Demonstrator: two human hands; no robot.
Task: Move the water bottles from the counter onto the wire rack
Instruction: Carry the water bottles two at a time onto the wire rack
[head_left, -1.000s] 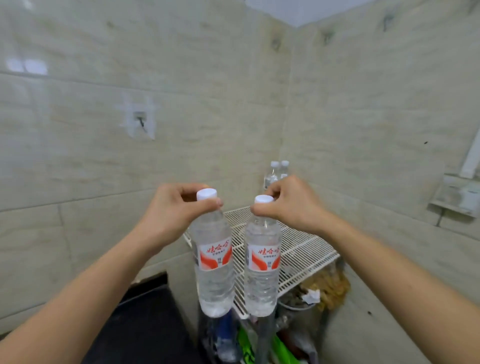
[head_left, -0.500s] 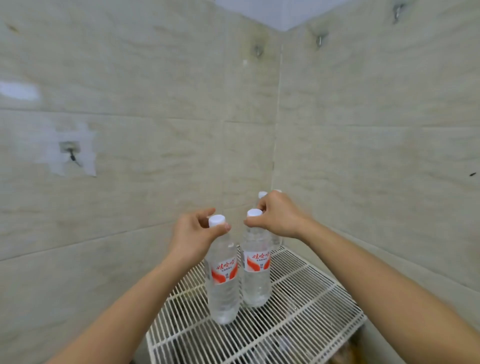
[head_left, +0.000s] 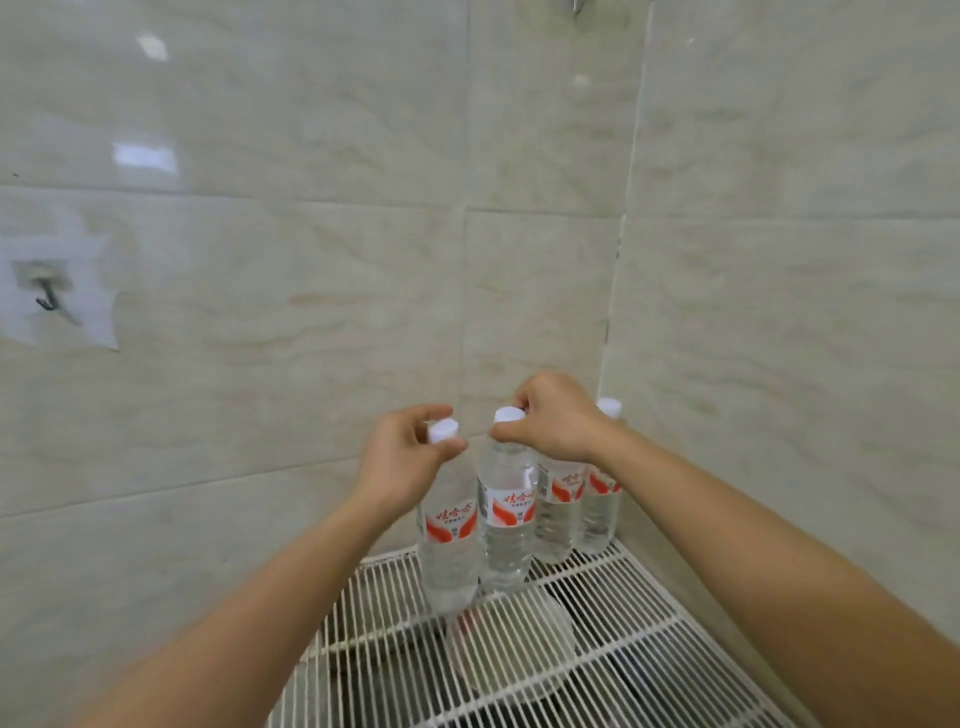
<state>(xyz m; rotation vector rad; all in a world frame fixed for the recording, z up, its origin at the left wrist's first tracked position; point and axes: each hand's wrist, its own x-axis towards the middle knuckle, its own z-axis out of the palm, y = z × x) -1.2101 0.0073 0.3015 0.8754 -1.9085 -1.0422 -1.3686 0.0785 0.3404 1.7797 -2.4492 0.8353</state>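
Head view shows my left hand (head_left: 402, 457) pinching the white cap of one water bottle (head_left: 449, 551), and my right hand (head_left: 553, 421) pinching the cap of a second bottle (head_left: 506, 525), each grip pressed tight around the neck so the bottles hang upright. Both are low over the wire rack (head_left: 597, 639), at its back near the tiled corner; whether their bases touch the wires I cannot tell. I hold them by the tops, I judge, so my fingers stay clear as they slot in beside the two bottles already standing (head_left: 576, 504) against the right wall. Keeping them side by side packs the row tightly.
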